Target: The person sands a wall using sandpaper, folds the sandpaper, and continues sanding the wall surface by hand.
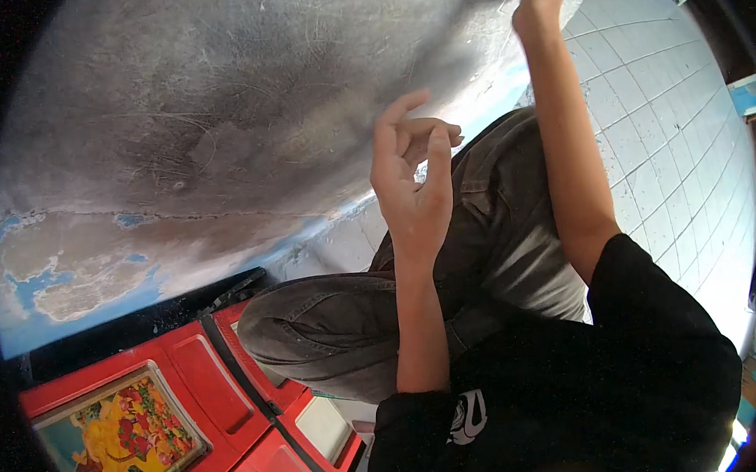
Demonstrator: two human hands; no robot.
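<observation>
My left hand is raised in front of my bent legs, in the middle of the view. Its fingers curl loosely, the index arching apart from the others, and the thumb comes close to the curled fingertips. I see nothing held in it. Farther off, my right hand reaches to the upper edge, beside the rim of a worn grey surface. The picture's edge cuts off its fingers, so their pose and anything in them are hidden. Dark trousers cover my folded legs.
White tiles spread along the right side. At the lower left stands a red drawer unit bearing a colourful picture panel. Peeling blue paint edges the grey surface, and a dark bar runs below it.
</observation>
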